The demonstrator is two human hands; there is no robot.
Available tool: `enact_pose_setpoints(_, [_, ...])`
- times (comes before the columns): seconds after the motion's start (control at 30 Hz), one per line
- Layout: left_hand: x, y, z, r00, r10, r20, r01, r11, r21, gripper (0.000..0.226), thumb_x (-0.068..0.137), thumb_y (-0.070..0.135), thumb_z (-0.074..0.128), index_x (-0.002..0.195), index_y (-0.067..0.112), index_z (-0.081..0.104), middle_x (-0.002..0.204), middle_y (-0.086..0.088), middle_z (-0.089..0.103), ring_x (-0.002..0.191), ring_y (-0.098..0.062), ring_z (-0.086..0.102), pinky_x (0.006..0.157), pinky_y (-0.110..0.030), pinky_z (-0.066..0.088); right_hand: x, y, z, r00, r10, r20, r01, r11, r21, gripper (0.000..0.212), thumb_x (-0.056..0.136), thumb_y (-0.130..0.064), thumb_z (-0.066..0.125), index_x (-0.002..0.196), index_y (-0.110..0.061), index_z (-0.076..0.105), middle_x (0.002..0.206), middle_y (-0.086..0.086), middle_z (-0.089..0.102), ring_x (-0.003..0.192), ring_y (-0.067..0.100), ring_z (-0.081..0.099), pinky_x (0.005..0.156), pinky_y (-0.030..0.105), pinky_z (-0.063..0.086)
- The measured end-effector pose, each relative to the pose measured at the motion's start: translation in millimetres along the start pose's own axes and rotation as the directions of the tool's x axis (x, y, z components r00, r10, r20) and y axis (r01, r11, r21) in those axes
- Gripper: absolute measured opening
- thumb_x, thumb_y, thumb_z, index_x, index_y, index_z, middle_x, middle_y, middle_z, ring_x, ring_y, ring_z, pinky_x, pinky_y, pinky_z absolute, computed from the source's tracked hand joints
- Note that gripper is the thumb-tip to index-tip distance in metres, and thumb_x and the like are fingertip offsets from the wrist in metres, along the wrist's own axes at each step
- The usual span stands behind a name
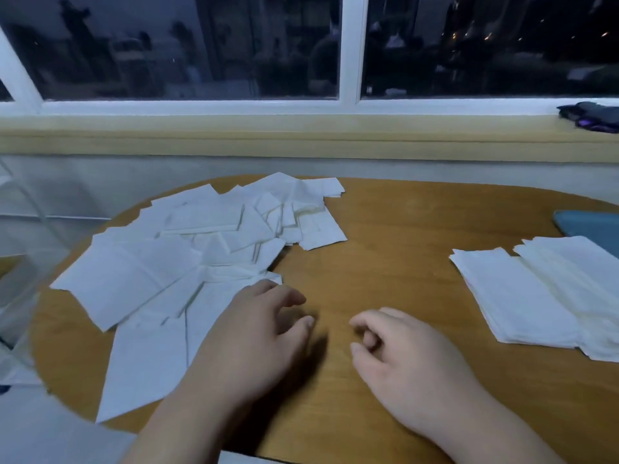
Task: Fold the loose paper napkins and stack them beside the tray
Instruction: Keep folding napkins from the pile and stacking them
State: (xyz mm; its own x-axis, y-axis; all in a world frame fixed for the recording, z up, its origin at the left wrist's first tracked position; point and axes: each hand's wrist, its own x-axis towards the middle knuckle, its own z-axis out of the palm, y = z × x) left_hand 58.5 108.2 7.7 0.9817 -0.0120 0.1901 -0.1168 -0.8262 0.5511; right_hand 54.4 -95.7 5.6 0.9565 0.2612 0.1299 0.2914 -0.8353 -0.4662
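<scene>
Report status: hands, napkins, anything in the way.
Left hand open, on loose napkins. Right hand curled, empty. Folded stack beside blue tray. Nothing in the way.

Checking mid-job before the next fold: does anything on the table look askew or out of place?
Nothing damaged or spilled. The loose napkins lie scattered at odd angles. The folded stack is uneven, fanned into two offset bundles by the blue tray.

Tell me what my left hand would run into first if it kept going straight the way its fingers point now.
Probably bare wooden table first. The left hand points up and slightly right, so its line seems to pass just right of the loose napkin pile, possibly brushing the pile's near edge. Depth is hard to judge.
</scene>
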Motion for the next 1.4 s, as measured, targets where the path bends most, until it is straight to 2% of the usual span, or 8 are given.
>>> enact_pose_setpoints(0.2, [-1.4,-47.2,-44.0,0.994,-0.094,-0.058,0.092,0.995,-0.028,0.017,0.089,0.039,0.063,0.106,0.043,0.062,0.101,0.028,0.055,0.098,0.005,0.053,0.076,-0.013,0.040,35.1,-60.3,31.9,0.978,-0.178,0.112,0.185,0.981,-0.056,0.028,0.095,-0.044,0.049,0.119,-0.034,0.059,0.114,-0.017,0.052,0.114,0.007,0.047,0.096,0.029,0.044])
enact_pose_setpoints(0.33, [-7.2,-73.4,-64.0,0.986,-0.156,-0.063,0.155,0.988,-0.017,0.024,0.090,0.029,0.059,0.110,0.044,0.061,0.103,0.026,0.057,0.096,0.006,0.055,0.080,-0.019,0.046,60.3,-91.5,51.9,0.969,-0.217,0.117,0.222,0.974,-0.034,0.032,0.095,-0.041,0.051,0.126,-0.036,0.058,0.121,-0.018,0.053,0.118,0.007,0.046,0.098,0.030,0.044])
enact_pose_setpoints(0.5, [-17.1,-103.0,-85.4,0.971,-0.217,-0.095,0.217,0.976,-0.014,0.031,0.092,0.020,0.057,0.108,0.046,0.058,0.102,0.025,0.058,0.095,0.005,0.055,0.076,-0.016,0.044,85.9,-109.3,73.4,0.962,-0.232,0.144,0.238,0.971,-0.024,0.034,0.098,-0.036,0.048,0.130,-0.034,0.057,0.127,-0.015,0.050,0.126,0.007,0.041,0.097,0.025,0.041])
enact_pose_setpoints(0.73, [-28.1,-129.7,-98.8,0.955,-0.274,-0.115,0.274,0.962,-0.020,0.029,0.092,0.020,0.058,0.112,0.042,0.062,0.101,0.022,0.060,0.089,0.002,0.057,0.075,-0.019,0.047,98.7,-131.1,91.6,0.940,-0.282,0.191,0.306,0.946,-0.110,0.034,0.098,-0.036,0.047,0.131,-0.033,0.056,0.128,-0.012,0.050,0.124,0.012,0.040,0.098,0.026,0.037])
enact_pose_setpoints(0.97, [-27.5,-123.7,-94.5,0.984,-0.177,-0.025,0.176,0.983,-0.046,0.027,0.096,0.027,0.056,0.116,0.045,0.059,0.103,0.024,0.058,0.091,0.005,0.056,0.075,-0.016,0.045,71.1,-112.1,80.0,0.937,-0.299,0.179,0.327,0.932,-0.155,0.028,0.098,-0.039,0.048,0.122,-0.038,0.062,0.120,-0.022,0.052,0.116,0.004,0.042,0.102,0.025,0.037])
enact_pose_setpoints(1.13, [-25.5,-107.4,-86.8,0.993,-0.097,0.069,0.099,0.995,-0.026,0.029,0.094,0.027,0.055,0.117,0.044,0.059,0.102,0.023,0.058,0.095,0.005,0.055,0.080,-0.019,0.046,40.7,-90.1,65.1,0.945,-0.289,0.152,0.310,0.940,-0.141,0.019,0.096,-0.025,0.051,0.103,-0.034,0.066,0.108,-0.023,0.054,0.108,0.001,0.045,0.100,0.024,0.038])
enact_pose_setpoints(1.27, [-29.5,-85.2,-73.5,0.987,0.010,0.162,-0.007,1.000,-0.020,0.028,0.094,0.024,0.056,0.116,0.042,0.060,0.104,0.020,0.056,0.094,0.002,0.054,0.075,-0.014,0.042,20.2,-69.1,52.0,0.949,-0.269,0.163,0.294,0.943,-0.156,0.020,0.092,-0.014,0.054,0.094,-0.030,0.067,0.105,-0.022,0.056,0.108,0.000,0.047,0.094,0.007,0.030])
enact_pose_setpoints(1.4, [-32.0,-61.7,-53.3,0.965,0.149,0.216,-0.154,0.988,0.003,0.031,0.093,0.025,0.056,0.119,0.041,0.061,0.112,0.021,0.055,0.108,0.001,0.048,0.092,-0.026,0.046,3.7,-48.0,34.7,0.946,-0.252,0.204,0.282,0.950,-0.134,0.023,0.087,-0.006,0.054,0.084,-0.027,0.065,0.107,-0.021,0.059,0.108,-0.002,0.049,0.085,0.003,0.032])
